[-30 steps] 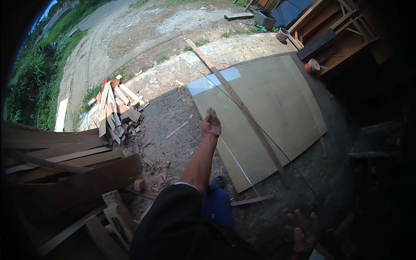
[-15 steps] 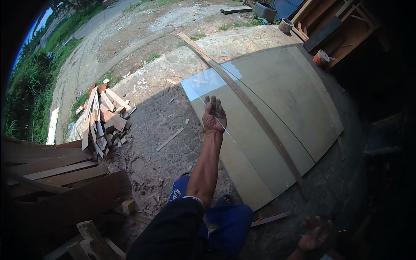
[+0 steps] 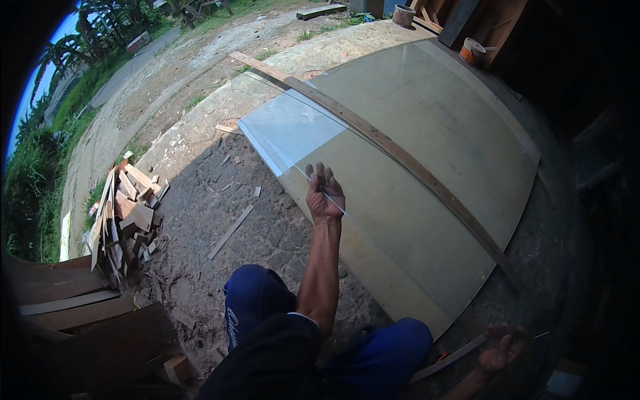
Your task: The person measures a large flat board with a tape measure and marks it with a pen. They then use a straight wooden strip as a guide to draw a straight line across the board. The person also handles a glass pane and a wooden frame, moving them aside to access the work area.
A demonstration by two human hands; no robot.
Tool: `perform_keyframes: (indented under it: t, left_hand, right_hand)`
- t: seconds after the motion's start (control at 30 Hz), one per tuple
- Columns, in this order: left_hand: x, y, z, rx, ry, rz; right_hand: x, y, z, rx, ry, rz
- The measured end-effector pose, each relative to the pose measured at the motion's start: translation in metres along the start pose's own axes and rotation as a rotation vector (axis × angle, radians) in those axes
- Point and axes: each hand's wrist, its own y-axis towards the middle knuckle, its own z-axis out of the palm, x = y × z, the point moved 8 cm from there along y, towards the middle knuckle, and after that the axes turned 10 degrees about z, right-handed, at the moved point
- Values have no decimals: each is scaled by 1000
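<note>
A large clear glass pane (image 3: 407,260) is seen by its thin edges and faint sheen over a pale flat board (image 3: 467,113), which has a light bluish patch (image 3: 293,120) at its far left. My left hand (image 3: 325,190) grips the pane’s near-left edge, palm up, fingers curled at it. My right hand (image 3: 503,343), dim at the lower right, is curled at the pane’s other near edge. A long wooden batten (image 3: 393,143) crosses the board diagonally, beneath or beside the glass; I cannot tell if they touch.
Wood offcuts (image 3: 133,213) are heaped at the left, above stacked planks (image 3: 73,300). An orange can (image 3: 472,52), a bucket (image 3: 403,15) and wooden frames (image 3: 427,15) stand at the back right. My blue-clad knees are bent at the bottom; rough ground runs toward a grassy path.
I have crouched lower: my blue knees have come up into view and the board looks nearer. My hands, still on the glass, have shifted slightly right in the picture.
</note>
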Motion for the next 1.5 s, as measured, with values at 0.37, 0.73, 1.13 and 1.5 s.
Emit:
perform_keyframes:
  t: [0.37, 0.73, 1.13, 1.5]
  left_hand:
    - [-43, -7, -56, -73, 303, 77]
    - [-55, -8, -76, -93, 439, 64]
    - [-60, -20, -94, -214, 695, 102]
    - [-84, -18, -116, -236, 941, 240]
  right_hand:
    - [-84, -43, 4, -73, 101, 274]
    - [-114, -58, 9, -170, 110, 365]
    - [-154, -67, -2, -194, 197, 508]
    - [-214, -87, -5, -222, 303, 769]
